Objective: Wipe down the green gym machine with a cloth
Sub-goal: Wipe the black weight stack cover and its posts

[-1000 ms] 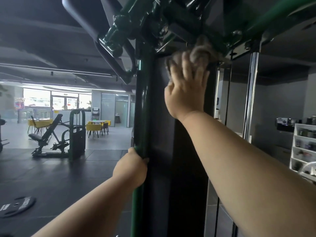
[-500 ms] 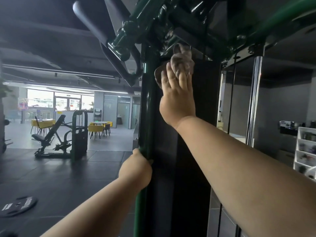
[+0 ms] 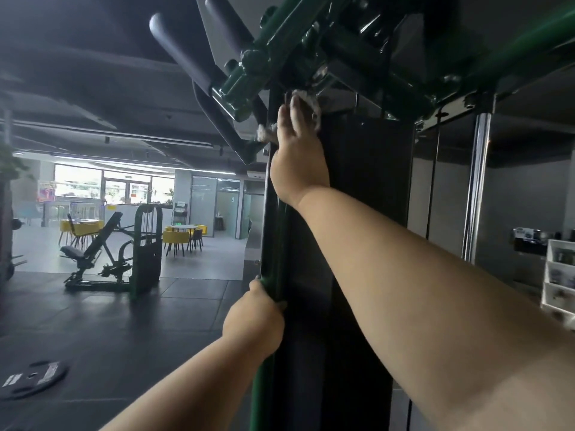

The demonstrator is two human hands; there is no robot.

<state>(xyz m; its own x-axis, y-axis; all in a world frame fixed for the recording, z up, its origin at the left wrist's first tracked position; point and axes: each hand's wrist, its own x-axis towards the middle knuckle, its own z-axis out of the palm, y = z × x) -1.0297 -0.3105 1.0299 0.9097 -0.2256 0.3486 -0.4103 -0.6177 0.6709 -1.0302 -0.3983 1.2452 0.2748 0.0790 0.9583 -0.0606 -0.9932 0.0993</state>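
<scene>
Overhead, the green gym machine shows glossy dark-green tubes and bolted joints above a black upright panel, with one green post at the panel's left edge. One pale, fluffy cloth is bunched at the panel's top left corner, under the joints. The right hand presses it there with fingers straight and close together. The left hand curls round the green post lower down. Well apart on the floor stand one other machine and one weight plate.
</scene>
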